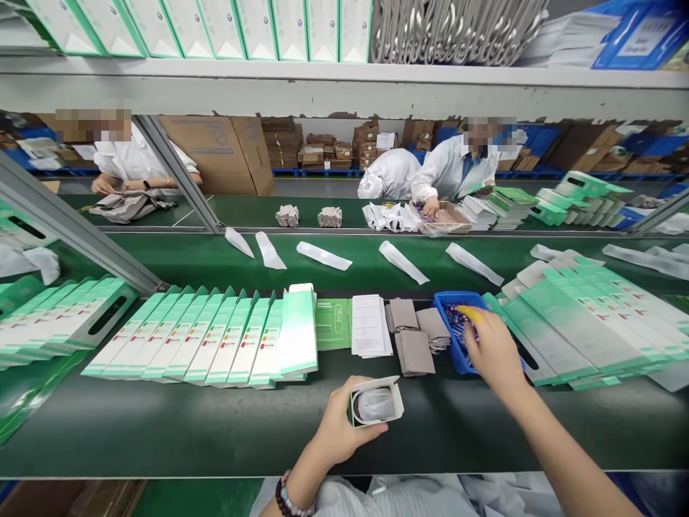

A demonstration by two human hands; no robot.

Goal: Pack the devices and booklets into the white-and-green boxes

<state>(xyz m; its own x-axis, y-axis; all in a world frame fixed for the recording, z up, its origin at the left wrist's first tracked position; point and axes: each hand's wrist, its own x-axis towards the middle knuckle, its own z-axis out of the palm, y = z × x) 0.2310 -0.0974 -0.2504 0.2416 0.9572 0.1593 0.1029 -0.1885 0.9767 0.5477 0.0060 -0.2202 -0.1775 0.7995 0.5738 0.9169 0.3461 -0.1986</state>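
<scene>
My left hand point(344, 424) is wrapped around a small white and green carton point(399, 402), its open end facing up toward me. A white wrapped item point(375, 404) is tucked inside the carton. My right hand point(494, 350) reaches over the blue bin point(457, 362), which holds small dark purple and blue pieces point(456, 329) that look like batteries. A yellow cover point(470, 313) is on one finger. The visible finger and thumb are apart, and nothing shows between them; the other fingertips are hidden. Left of the bin lie folded grey cloth pieces point(414, 352).
White leaflets point(372, 327) and green booklets point(332, 323) lie beside a row of cartons point(215, 337). Flattened cartons point(592, 323) are piled right. White sleeves point(323, 255) lie on the green belt point(349, 276) behind. A shelf point(323, 90) crosses overhead. Co-workers sit across.
</scene>
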